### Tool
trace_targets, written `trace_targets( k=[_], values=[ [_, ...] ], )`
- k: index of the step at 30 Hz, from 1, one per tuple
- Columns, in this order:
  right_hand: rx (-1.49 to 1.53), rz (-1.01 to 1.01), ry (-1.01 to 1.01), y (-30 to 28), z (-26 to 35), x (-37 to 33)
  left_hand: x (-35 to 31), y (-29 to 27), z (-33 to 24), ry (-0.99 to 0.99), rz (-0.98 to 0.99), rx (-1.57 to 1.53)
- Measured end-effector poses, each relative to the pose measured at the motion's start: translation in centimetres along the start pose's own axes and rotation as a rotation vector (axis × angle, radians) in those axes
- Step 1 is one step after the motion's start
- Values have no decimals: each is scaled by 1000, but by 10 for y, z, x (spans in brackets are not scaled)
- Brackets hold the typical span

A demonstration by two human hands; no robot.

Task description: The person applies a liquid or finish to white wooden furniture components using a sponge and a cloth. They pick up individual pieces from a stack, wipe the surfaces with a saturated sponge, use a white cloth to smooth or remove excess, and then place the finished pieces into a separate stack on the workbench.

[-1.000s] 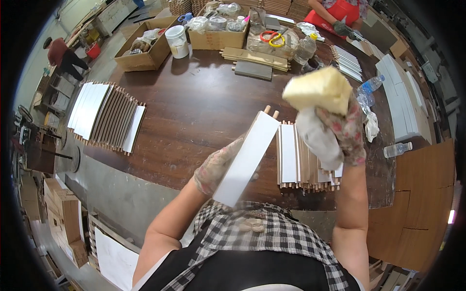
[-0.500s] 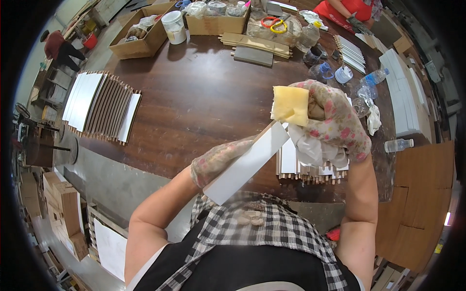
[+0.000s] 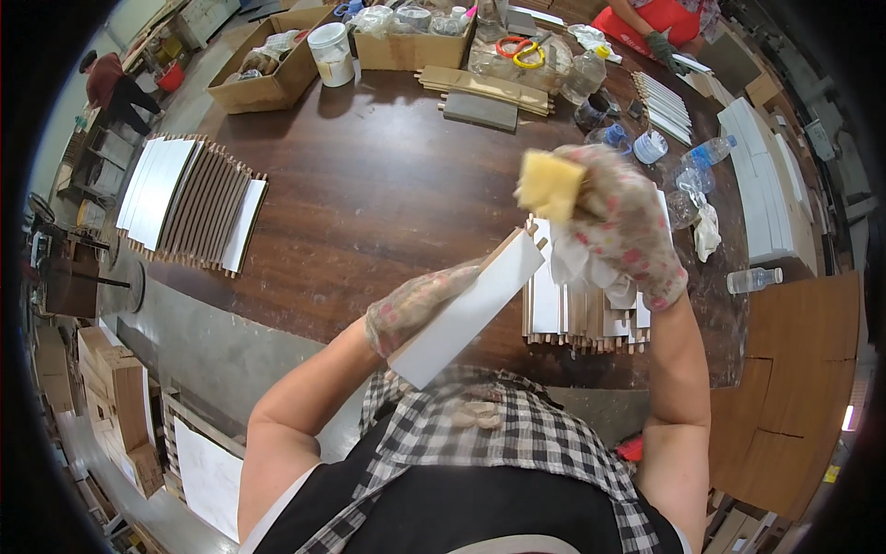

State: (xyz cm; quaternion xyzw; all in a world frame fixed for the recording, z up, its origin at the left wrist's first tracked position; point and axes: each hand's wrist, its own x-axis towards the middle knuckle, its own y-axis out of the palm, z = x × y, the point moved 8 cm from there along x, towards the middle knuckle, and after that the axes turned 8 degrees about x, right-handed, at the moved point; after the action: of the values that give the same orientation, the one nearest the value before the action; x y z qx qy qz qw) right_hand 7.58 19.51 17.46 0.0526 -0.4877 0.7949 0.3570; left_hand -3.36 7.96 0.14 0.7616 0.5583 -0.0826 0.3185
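Note:
My left hand (image 3: 415, 303), in a flowered glove, holds a white-faced wooden slat (image 3: 471, 314) at a slant before my apron. Brown side edge and short dowel pegs show at the slat's far end. Above that end, my right hand (image 3: 620, 217), gloved alike and blurred, grips a yellow sponge (image 3: 550, 183), which is apart from the slat. A crumpled white cloth or plastic piece (image 3: 574, 263) hangs below the right hand; whether the fingers hold it is unclear. Beneath it lies a row of pegged slats (image 3: 546, 309), partly hidden by my hand.
More slats (image 3: 189, 203) are stacked on the left of the brown table (image 3: 369, 203). Along the back stand cardboard boxes (image 3: 268, 78), a white tub (image 3: 330, 54) and scissors (image 3: 521, 51). Plastic bottles (image 3: 706, 152) stand or lie at right. A co-worker's gloved hand (image 3: 663, 48) shows far right.
My right hand with the sponge has lifted slightly up and left, away from the slat's end, uncovering its pegs. The left hand and slat have barely moved.

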Motion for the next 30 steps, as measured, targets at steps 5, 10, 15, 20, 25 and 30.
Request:
trace_targets(
  k=[5, 10, 15, 20, 25, 30],
  values=[
    [666, -339, 88, 7, -11, -39, 9, 8, 4, 50, 116, -302],
    [347, -397, -94, 41, -4, -33, 18, 12, 8, 162, 167, -387],
    [776, -820, 197, -13, -72, -30, -12, 22, -24, 371, 193, -164],
    [465, -882, -7, -37, -15, -55, -11, -15, -53, 620, -20, -202],
    [1510, -786, 515, 43, -38, -113, -22, -51, -62, 829, -392, -714],
    [1651, -761, 647, 63, -62, -164, -4, -48, -63, 770, -329, -828]
  ],
)
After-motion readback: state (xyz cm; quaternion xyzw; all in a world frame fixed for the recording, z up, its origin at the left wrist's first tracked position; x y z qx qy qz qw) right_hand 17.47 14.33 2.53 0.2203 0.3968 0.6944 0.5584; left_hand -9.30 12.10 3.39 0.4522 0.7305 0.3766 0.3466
